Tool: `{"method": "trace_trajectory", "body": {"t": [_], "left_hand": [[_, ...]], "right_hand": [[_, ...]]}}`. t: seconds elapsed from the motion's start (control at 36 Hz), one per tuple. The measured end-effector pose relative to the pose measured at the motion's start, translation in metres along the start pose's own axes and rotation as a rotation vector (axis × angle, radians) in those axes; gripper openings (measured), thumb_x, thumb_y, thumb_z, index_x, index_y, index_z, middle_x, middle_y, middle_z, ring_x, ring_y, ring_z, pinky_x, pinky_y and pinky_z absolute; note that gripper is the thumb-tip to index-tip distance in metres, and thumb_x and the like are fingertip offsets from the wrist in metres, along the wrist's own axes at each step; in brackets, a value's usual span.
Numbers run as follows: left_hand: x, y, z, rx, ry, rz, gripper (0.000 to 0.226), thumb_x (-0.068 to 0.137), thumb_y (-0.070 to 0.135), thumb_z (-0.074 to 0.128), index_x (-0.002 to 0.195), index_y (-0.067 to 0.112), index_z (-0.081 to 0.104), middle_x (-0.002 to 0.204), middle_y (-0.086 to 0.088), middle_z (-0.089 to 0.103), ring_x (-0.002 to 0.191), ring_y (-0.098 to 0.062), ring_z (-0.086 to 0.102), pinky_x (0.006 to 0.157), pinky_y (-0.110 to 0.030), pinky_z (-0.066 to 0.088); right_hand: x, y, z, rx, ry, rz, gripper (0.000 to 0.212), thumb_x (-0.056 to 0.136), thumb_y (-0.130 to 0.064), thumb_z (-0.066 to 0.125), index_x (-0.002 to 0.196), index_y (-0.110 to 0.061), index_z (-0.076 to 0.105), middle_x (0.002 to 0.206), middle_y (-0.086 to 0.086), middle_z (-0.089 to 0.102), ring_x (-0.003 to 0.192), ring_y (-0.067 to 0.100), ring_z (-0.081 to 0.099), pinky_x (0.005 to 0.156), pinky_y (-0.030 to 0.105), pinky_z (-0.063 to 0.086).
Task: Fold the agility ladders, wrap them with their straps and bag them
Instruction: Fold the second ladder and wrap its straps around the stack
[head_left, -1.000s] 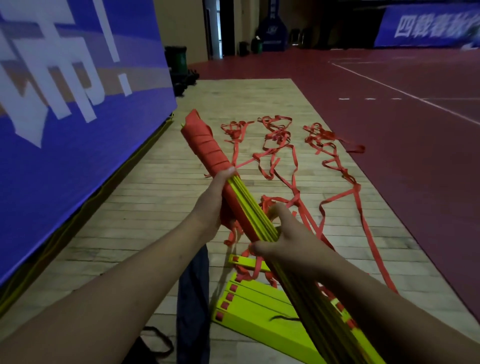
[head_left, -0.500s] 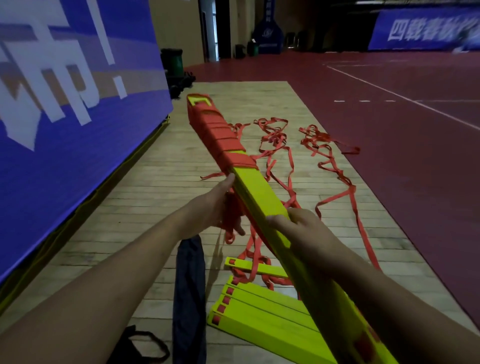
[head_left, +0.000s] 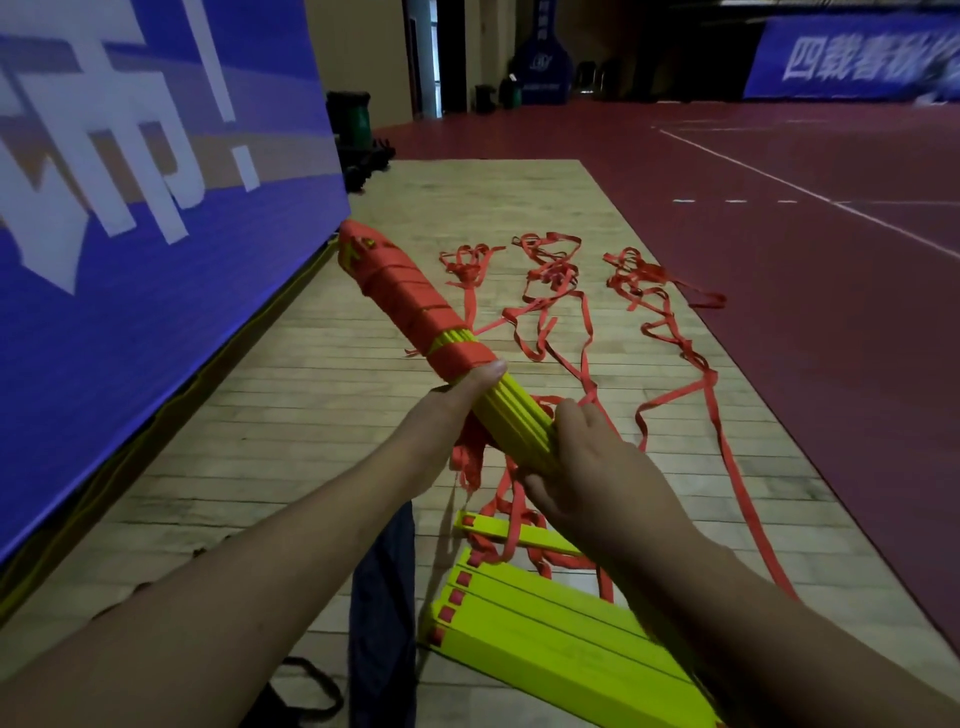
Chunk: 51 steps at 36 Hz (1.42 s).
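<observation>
- The left hand (head_left: 452, 410) grips the yellow ladder bundle (head_left: 514, 415), thumb just below the red strap (head_left: 400, 291) wound round its far end.
- The right hand (head_left: 587, 467) grips the bundle nearer, fingers curled round it.
- More yellow rungs (head_left: 545, 629) lie on the wood floor (head_left: 311, 415) beside a dark bag (head_left: 384, 597).
- The far banner (head_left: 852, 57) seems to read "四载春秋", but it is blurry.

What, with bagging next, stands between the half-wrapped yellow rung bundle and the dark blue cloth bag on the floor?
Nothing visible. Left hand and right hand grip the yellow rung bundle near the dark blue bag; loose red straps trail from it.
</observation>
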<state>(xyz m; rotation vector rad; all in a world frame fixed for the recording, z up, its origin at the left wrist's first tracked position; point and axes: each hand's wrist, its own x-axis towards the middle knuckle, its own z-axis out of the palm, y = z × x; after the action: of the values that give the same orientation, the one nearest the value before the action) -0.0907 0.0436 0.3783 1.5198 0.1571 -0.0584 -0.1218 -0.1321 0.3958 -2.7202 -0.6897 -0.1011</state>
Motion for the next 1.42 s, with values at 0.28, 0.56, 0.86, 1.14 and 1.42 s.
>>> {"method": "trace_trajectory", "body": {"t": [0.28,0.56,0.86,1.14,1.42], "left_hand": [[-0.003,0.005,-0.002,-0.258,-0.050,0.146,0.036,0.080,0.046,0.062,0.103,0.018,0.056,0.070,0.008,0.066,0.073,-0.015,0.067,0.073,-0.037,0.057],[-0.004,0.018,-0.008,-0.015,-0.129,0.225,0.050,0.075,0.060,0.060,0.102,0.019,0.056,0.081,0.002,0.067,0.079,-0.020,0.068,0.078,-0.039,0.055],[-0.006,0.029,-0.015,0.372,-0.274,0.026,0.077,0.086,0.072,0.050,0.110,0.000,0.063,0.063,-0.014,0.056,0.060,-0.028,0.068,0.079,-0.044,0.051],[-0.004,0.011,0.001,0.054,-0.149,-0.193,0.046,0.091,0.052,0.060,0.098,0.007,0.057,0.057,-0.002,0.050,0.046,-0.015,0.049,0.044,-0.023,0.042],[-0.002,0.009,-0.003,-0.027,0.054,-0.147,0.058,0.084,0.064,0.061,0.105,0.010,0.058,0.067,-0.005,0.057,0.050,-0.014,0.053,0.044,-0.024,0.044]], "right_hand": [[0.005,0.004,-0.015,0.878,-0.350,0.261,0.068,0.072,-0.056,0.074,0.123,-0.023,0.044,0.110,-0.002,0.060,0.089,0.014,0.068,0.069,0.026,0.057],[0.002,0.001,-0.004,1.182,-0.571,0.195,0.039,0.077,-0.041,0.074,0.096,-0.009,0.063,0.079,0.003,0.068,0.070,0.015,0.067,0.064,0.026,0.054],[0.003,0.023,-0.010,0.709,-0.228,0.221,0.025,0.085,-0.024,0.080,0.090,-0.006,0.063,0.083,0.021,0.072,0.060,0.020,0.073,0.059,0.036,0.062],[0.000,0.016,-0.013,0.711,-0.231,0.228,0.045,0.085,-0.030,0.080,0.114,-0.019,0.048,0.101,0.002,0.064,0.079,0.011,0.070,0.060,0.021,0.057],[-0.004,0.006,-0.009,0.313,-0.141,0.032,0.041,0.094,-0.026,0.069,0.108,-0.027,0.030,0.092,-0.012,0.044,0.077,0.003,0.051,0.052,0.014,0.039]]}}
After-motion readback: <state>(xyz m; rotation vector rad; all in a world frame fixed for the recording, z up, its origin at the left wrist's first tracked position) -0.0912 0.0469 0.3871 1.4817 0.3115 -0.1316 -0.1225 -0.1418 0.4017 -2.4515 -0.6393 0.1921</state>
